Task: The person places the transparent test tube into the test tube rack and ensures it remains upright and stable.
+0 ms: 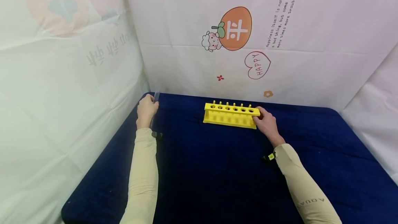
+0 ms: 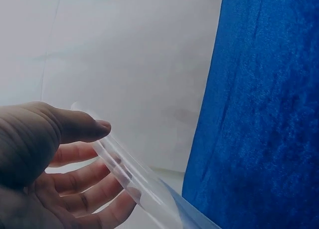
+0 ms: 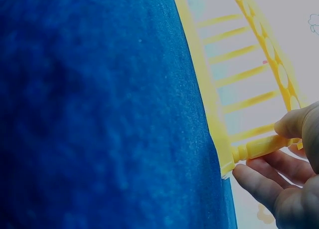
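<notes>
My left hand [image 1: 146,110] pinches a clear test tube [image 2: 144,184] between thumb and fingers, near the table's far left corner. In the left wrist view the tube slants down to the right, its lower end cut off by the frame. A yellow test tube rack [image 1: 231,116] with a row of round holes and a row of pegs stands upright toward the back of the table. No tube shows in its holes. Around the rack's right end post [image 3: 261,146], my right hand [image 1: 266,122] has its thumb and fingers curled.
A dark blue cloth [image 1: 214,168] covers the table. White printed curtains [image 1: 186,61] hang along the back and both sides, the left one close beside my left arm. Each wrist carries a small dark camera [image 1: 269,157].
</notes>
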